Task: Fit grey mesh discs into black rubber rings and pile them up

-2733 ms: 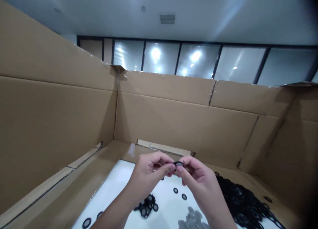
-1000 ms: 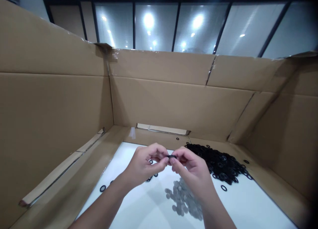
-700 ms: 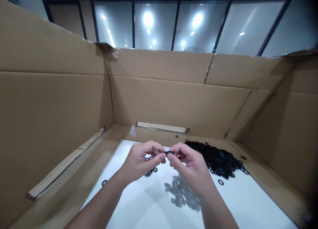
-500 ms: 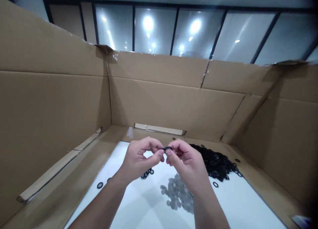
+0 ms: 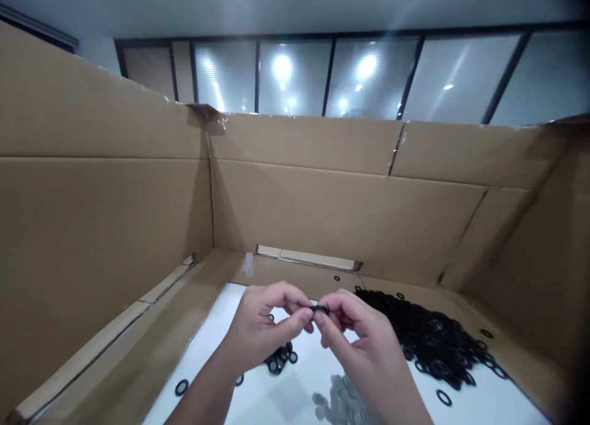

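Between the fingertips of both hands is a small black ring [image 5: 319,309], raised above the white board [image 5: 286,406]. My left hand [image 5: 270,320] pinches its left side with thumb and index finger. Gripping the right side, my right hand [image 5: 362,333] has its thumb at the front of the ring. Whether anything sits inside the ring is hidden by the fingers. Below my right hand lies a heap of grey translucent discs [image 5: 341,401]. A small cluster of black rings with pale centres [image 5: 279,358] shows beneath my left hand.
A large pile of black rings [image 5: 428,336] spreads at the right. Single rings lie apart, one at the left edge [image 5: 181,387] and one at the right [image 5: 444,398]. Cardboard walls [image 5: 299,197] enclose the board on the left, back and right.
The view has tilted up slightly, so the box and hands sit lower in the picture. Both hands still hold the black ring, with only slight finger movement.
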Demonstrator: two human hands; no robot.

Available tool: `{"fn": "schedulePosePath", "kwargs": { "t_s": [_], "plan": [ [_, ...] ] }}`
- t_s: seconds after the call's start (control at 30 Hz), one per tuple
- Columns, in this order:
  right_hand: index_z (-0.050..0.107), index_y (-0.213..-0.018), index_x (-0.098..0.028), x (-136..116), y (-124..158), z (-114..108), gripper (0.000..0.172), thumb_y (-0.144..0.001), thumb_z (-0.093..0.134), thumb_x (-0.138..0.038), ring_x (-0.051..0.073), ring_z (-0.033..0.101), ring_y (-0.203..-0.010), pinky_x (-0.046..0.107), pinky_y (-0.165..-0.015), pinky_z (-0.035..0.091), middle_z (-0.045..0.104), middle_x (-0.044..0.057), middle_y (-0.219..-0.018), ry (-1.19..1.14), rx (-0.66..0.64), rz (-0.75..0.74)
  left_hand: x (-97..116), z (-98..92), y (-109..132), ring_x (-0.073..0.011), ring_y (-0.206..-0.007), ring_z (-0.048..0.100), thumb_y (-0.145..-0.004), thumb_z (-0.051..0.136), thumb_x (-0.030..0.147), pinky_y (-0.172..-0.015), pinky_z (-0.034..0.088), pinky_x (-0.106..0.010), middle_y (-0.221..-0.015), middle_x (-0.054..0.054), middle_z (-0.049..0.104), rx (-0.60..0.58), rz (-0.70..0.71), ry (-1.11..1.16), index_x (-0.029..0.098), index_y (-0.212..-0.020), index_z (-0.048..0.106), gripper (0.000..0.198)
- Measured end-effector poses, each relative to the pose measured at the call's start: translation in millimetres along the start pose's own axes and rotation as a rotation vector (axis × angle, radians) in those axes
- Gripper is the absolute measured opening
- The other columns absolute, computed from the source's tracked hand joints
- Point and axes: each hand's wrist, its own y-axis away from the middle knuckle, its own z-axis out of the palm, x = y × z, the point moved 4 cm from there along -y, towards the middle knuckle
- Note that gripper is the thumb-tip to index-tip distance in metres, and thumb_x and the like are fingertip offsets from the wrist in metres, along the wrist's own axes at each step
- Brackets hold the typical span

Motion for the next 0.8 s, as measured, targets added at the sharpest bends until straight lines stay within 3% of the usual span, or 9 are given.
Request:
{"fn": "schedulePosePath", "kwargs": {
  "t_s": [0.17, 0.3, 0.47, 0.67, 0.8],
  "plan": [
    [0.068, -0.081, -0.022, 7.1, -3.9, 3.2, 0.021, -0.094, 0.058, -0.035, 0.016, 0.053, -0.063, 0.027, -0.052, 0.039, 0.058, 0.001, -0.067, -0.023, -0.091, 0.074, -4.7, -5.7, -6.1, -0.0149, -0.068, 0.071, -0.088, 0.072, 0.028, -0.062, 0.055, -0.023, -0.071, -0.005, 0.075, -0.114, -0.109, 0.148, 0.015, -0.086, 0.075, 0.013],
    [0.068, -0.078, -0.021, 6.8, -6.6, 3.7, 0.022, -0.094, 0.059, -0.034, 0.014, 0.051, -0.060, 0.027, -0.053, 0.039, 0.058, 0.000, -0.066, -0.004, -0.039, 0.054, -9.7, -10.1, -5.5, -0.0135, -0.070, 0.068, -0.084, 0.077, 0.029, -0.063, 0.054, -0.021, -0.073, -0.004, 0.073, -0.095, -0.235, 0.210, 0.016, -0.085, 0.076, 0.013],
    [0.070, -0.079, -0.021, 3.6, -6.4, 6.6, 0.020, -0.093, 0.061, -0.034, 0.014, 0.054, -0.061, 0.027, -0.055, 0.041, 0.061, 0.000, -0.067, -0.010, -0.030, 0.061, -11.3, -12.1, -1.7, -0.0144, -0.073, 0.070, -0.084, 0.078, 0.032, -0.066, 0.055, -0.022, -0.077, -0.004, 0.072, -0.104, -0.285, 0.222, 0.015, -0.087, 0.074, 0.017],
    [0.068, -0.083, -0.019, 9.1, -6.2, 13.0, 0.017, -0.085, 0.069, -0.036, 0.013, 0.056, -0.057, 0.026, -0.055, 0.045, 0.060, -0.001, -0.065, -0.350, 0.130, 0.181, -10.6, 0.3, 0.3, -0.0122, -0.072, 0.072, -0.088, 0.074, 0.029, -0.069, 0.060, -0.023, -0.080, -0.001, 0.072, -0.050, -0.276, 0.371, 0.017, -0.093, 0.068, 0.014],
    [0.066, -0.084, -0.019, 11.5, -6.0, 16.4, 0.021, -0.085, 0.071, -0.039, 0.011, 0.054, -0.054, 0.024, -0.052, 0.043, 0.062, -0.001, -0.067, -0.451, 0.132, 0.209, -7.8, 0.7, -1.0, -0.0120, -0.072, 0.070, -0.088, 0.074, 0.030, -0.069, 0.061, -0.023, -0.081, 0.000, 0.072, -0.044, -0.260, 0.340, 0.018, -0.094, 0.070, 0.015]
  ]
}}
